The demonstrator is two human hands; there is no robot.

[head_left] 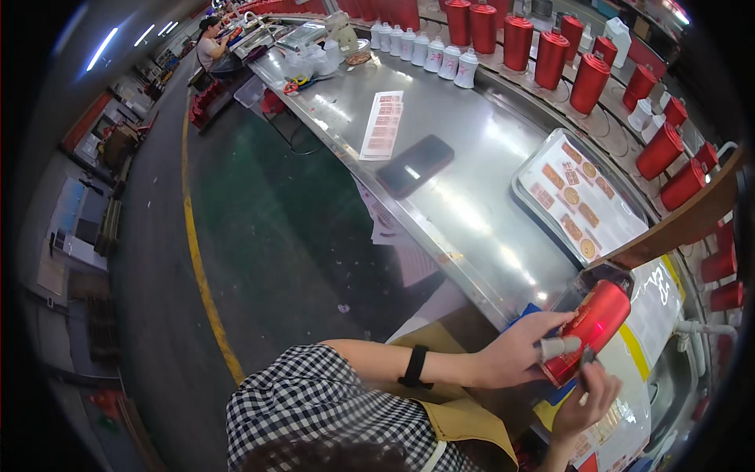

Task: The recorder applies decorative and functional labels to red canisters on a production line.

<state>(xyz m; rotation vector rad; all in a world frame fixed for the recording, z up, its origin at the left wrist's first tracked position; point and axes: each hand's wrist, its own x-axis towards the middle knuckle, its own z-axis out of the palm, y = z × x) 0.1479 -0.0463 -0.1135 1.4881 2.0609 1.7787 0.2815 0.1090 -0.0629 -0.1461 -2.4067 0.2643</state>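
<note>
A shiny red bottle [596, 318] with a pale cap lies on its side near the lower right of the steel table [472, 212]. My left hand [521, 349] is wrapped around its neck end, by the cap. Just below it, my right hand [586, 400] pinches a small dark tool against the bottle's lower side. A black band sits on my left wrist. My checked sleeve fills the lower middle of the view.
A tray [525, 191] carrying a sheet of round and square labels lies right of centre. A dark phone [414, 164] and a label strip [383, 124] rest further back. Red bottles [590, 82] and white bottles [440, 55] line a conveyor behind. Another person [211, 49] sits far off.
</note>
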